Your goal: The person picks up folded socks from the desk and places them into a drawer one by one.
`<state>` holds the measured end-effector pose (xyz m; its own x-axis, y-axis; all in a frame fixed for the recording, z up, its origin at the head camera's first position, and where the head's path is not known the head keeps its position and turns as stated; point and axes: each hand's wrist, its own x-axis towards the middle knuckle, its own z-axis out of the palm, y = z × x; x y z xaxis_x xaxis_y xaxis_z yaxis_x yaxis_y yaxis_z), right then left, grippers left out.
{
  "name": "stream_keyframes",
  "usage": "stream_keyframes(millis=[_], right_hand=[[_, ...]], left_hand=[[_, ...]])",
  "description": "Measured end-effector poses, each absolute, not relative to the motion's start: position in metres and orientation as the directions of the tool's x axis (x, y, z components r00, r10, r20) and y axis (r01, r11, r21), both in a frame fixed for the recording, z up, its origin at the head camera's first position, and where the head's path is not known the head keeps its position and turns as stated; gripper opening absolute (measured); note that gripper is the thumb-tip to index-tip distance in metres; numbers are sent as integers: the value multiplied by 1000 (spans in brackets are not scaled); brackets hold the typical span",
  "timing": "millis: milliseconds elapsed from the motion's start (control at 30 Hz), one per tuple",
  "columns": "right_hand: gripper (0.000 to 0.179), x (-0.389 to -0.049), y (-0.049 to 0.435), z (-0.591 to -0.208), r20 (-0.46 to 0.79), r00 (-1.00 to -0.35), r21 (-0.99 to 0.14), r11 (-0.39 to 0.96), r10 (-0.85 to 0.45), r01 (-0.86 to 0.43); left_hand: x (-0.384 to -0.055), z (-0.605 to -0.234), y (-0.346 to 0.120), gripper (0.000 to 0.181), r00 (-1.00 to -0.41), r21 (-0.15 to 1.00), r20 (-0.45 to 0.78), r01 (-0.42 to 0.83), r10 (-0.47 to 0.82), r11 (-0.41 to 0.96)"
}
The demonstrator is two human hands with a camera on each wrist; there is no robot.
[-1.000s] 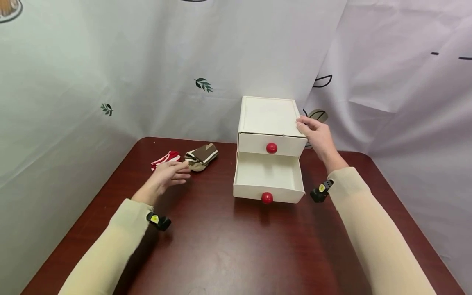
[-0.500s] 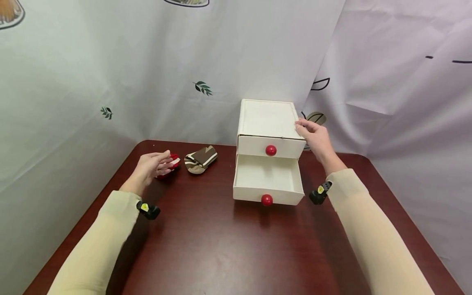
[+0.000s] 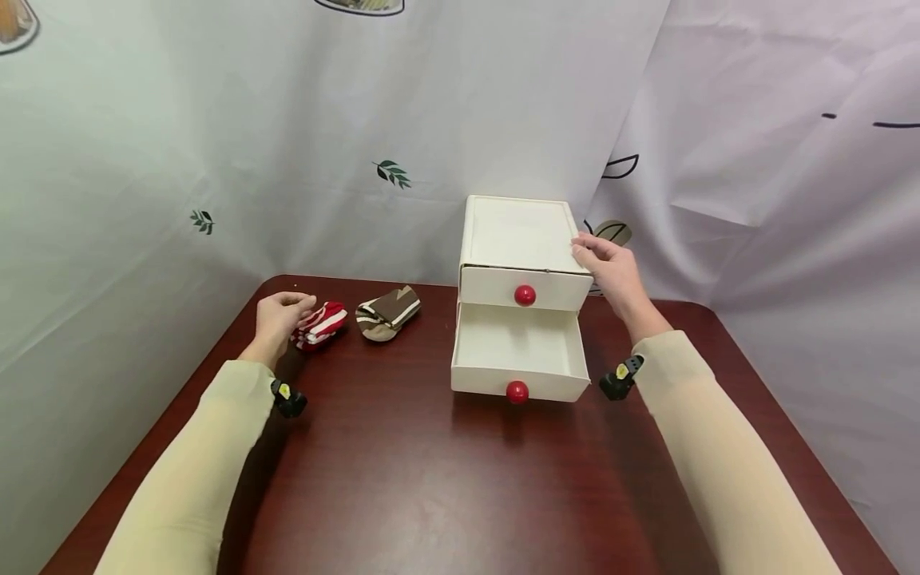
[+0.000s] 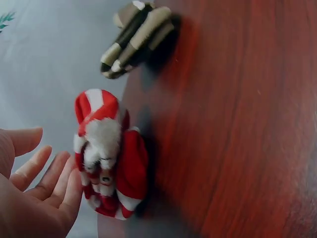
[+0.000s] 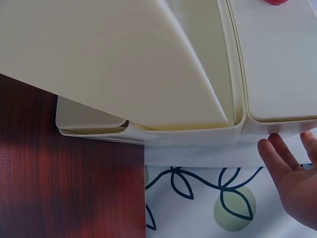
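A folded bundle of red-and-white striped socks (image 3: pixel 322 323) lies at the table's far left. My left hand (image 3: pixel 279 315) is beside it, fingers loosely extended, and in the left wrist view the fingertips (image 4: pixel 75 183) come right up to the cloth; whether they touch I cannot tell. To its right sits a folded brown, beige and white pair of socks (image 3: pixel 389 313). My right hand (image 3: pixel 613 270) rests on the top right edge of a white drawer cabinet (image 3: pixel 519 231), its fingers (image 5: pixel 270 153) against the side. Under the closed top drawer (image 3: pixel 496 286), a lower drawer (image 3: pixel 470 377) is pulled out, with bare inside.
Both drawers have a red knob, one on the upper front (image 3: pixel 525 295) and one on the lower (image 3: pixel 517 392). The dark red wooden table (image 3: pixel 388 479) meets a pale printed cloth backdrop (image 3: pixel 302 160) behind and at the sides.
My left hand has moved left, away from the brown socks, past the red-and-white ones to their left side. The right hand stays on the cabinet edge.
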<state>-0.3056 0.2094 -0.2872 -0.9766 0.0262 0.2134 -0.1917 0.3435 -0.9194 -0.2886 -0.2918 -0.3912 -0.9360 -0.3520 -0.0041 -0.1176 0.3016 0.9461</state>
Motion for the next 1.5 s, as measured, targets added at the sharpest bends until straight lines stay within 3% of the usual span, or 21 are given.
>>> stream_keyframes(millis=[133, 333, 600, 933, 1300, 1500], right_hand=[[44, -306, 208, -288, 213, -977, -921, 340, 27, -191], [44, -306, 208, -290, 203, -979, -923, 338, 22, -184], [45, -307, 210, -287, 215, -976, -920, 342, 30, -192], [44, -306, 208, -287, 206, -978, -929, 321, 33, -185], [45, -308, 211, -289, 209, -978, -925, 329, 26, -189], [45, -309, 210, -289, 201, -979, -930, 321, 26, -182]], left_hand=[[-290, -399, -292, 40, -926, 887, 31, -148, -375, 438], [-293, -410, -292, 46, -936, 869, -76, -232, -345, 438], [-299, -418, -286, 54, -951, 896, -121, -229, -286, 380], [-292, -417, -282, 44, -921, 918, -140, -258, -362, 301], [-279, -385, -270, 26, -925, 961, -136, -209, -354, 179], [-270, -364, -251, 26, -949, 975, -163, -197, -269, 104]])
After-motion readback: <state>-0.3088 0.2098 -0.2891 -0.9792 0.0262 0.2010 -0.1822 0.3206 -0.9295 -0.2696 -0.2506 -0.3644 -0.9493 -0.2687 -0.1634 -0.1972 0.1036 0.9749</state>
